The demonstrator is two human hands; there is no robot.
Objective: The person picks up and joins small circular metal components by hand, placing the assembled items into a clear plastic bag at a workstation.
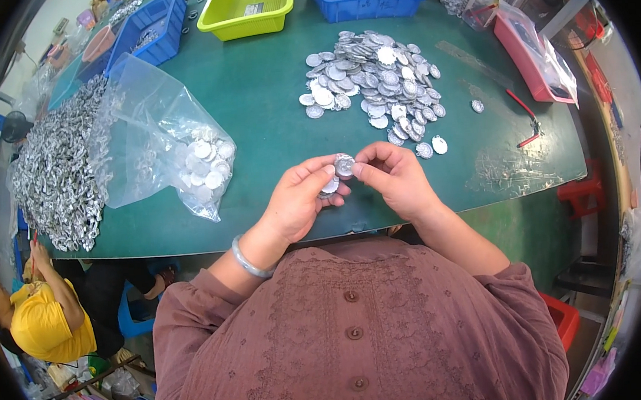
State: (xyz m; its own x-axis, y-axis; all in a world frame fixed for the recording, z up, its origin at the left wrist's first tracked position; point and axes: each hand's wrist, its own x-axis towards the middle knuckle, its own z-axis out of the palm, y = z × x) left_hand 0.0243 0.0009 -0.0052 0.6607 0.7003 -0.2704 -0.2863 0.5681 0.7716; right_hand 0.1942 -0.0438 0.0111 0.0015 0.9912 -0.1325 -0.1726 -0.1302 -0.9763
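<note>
Over the table's near edge, both hands meet around a round silver metal disc (344, 165) with a raised pattern. My left hand (298, 201) pinches it between thumb and fingers, and further discs (330, 187) sit in the curled fingers below. The thumb and forefinger of my right hand (396, 180) close on the disc's right edge. Beyond my hands lies a heap of similar silver discs (379, 77), a few of them loose at its near side. Left of my hands, a clear plastic bag (145, 130) holds several discs in its near end.
A big pile of small silver metal parts (62, 170) covers the green table's (268, 92) left end. Yellow-green (249, 23) and blue trays (366, 7) stand at the back. Red-handled pliers (527, 122) and a pink tray (530, 59) lie right. A person in yellow (50, 323) sits at left.
</note>
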